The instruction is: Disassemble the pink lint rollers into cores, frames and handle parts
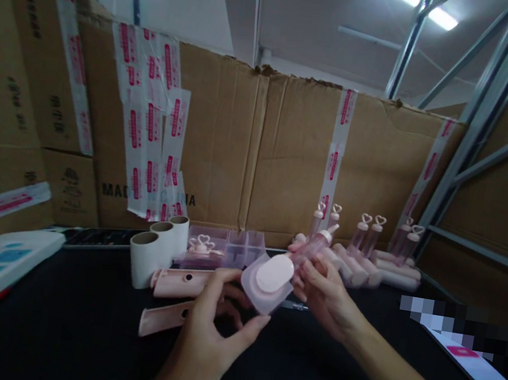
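Over the black table [292, 376], left hand [207, 330]: we clamp the pink box [268, 281], thumb below.
Right hand [327, 295]: our fingers are closed on the clear tube [311, 250] beside it.
Box and tube: seemingly handled together; shifting either calls for steady fingers.

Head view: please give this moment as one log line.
left hand: holds translucent piece with pale oval | right hand: holds pinkish tube | left side: white cylinders

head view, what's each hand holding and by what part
Left hand: translucent cup, by its lower left side. Right hand: pink tube, by its lower end.
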A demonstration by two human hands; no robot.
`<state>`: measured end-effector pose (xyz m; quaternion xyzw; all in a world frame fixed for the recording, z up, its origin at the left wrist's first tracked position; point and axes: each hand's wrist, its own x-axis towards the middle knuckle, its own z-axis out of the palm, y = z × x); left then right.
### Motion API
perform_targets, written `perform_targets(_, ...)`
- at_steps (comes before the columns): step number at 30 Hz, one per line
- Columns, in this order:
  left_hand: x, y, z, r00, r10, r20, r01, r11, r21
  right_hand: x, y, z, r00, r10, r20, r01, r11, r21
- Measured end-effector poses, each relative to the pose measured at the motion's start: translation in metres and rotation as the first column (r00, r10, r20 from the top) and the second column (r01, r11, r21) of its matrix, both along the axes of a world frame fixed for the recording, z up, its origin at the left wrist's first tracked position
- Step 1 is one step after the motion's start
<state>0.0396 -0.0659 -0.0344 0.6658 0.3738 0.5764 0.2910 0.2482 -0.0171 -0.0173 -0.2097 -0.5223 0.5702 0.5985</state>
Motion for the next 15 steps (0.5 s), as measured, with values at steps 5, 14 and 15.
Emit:
perform_targets(5,0.001,-0.009,0.003,0.985,0.102,-0.142,-0.059,0.957,0.284,-0.001,-0.007,0.004,0.997,0.066,-0.038,-0.066,0.998,0.012)
perform_targets(14,-0.004,-0.006,0.003,0.947,0.241,-0.213,-0.140,0.906,0.399,-0.015,-0.018,0.001,0.999,0.029,0.026,-0.031,0.998,0.049)
perform_targets(15,-0.004,-0.006,0.003,0.947,0.242,-0.213,-0.141,0.906,0.400,-0.016,-0.018,0.001,0.999,0.030,0.029,-0.032,0.998,0.057)
